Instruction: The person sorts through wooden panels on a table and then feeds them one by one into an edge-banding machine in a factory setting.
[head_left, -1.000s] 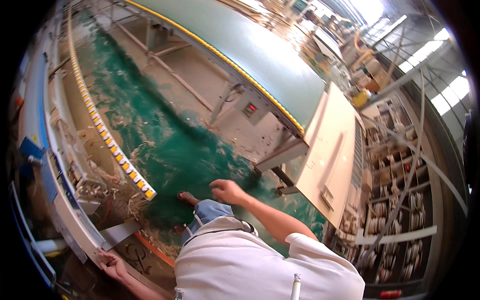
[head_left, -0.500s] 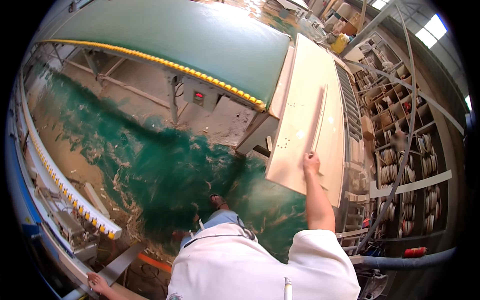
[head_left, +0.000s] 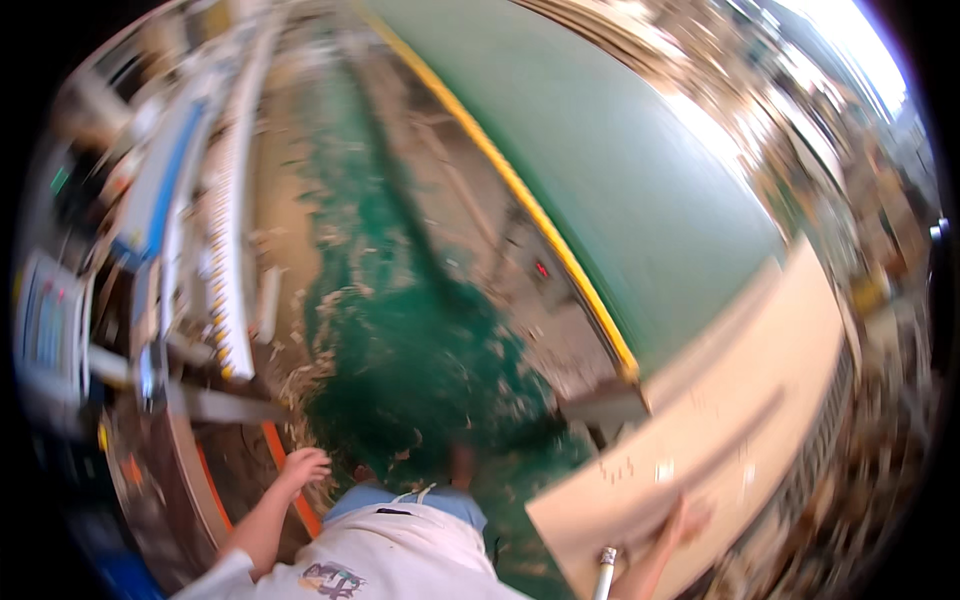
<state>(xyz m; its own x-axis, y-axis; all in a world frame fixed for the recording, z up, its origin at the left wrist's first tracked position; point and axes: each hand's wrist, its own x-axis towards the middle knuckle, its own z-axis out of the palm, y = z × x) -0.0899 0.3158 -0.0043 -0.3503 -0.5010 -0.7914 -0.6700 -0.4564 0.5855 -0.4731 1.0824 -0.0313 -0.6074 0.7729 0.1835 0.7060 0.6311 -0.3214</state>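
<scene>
The picture is blurred by motion. My right hand [head_left: 683,523] presses flat on a long pale beige board [head_left: 720,430] that lies at the lower right, beside a large green table surface [head_left: 640,170] with a yellow edge. My left hand [head_left: 303,466] hangs free at the lower left, fingers loosely apart, holding nothing, close to an orange curved hose [head_left: 290,480] on the floor. My white shirt fills the bottom middle.
The green floor [head_left: 420,370] is strewn with wood shavings. A machine with a blue rail and a yellow-and-white roller strip [head_left: 225,260] runs along the left. A grey control box with a red light [head_left: 540,268] sits under the green table.
The view has swung left and down. My right hand has stayed on the pale board, which now lies lower right. My left hand has come off the machine edge and hangs free.
</scene>
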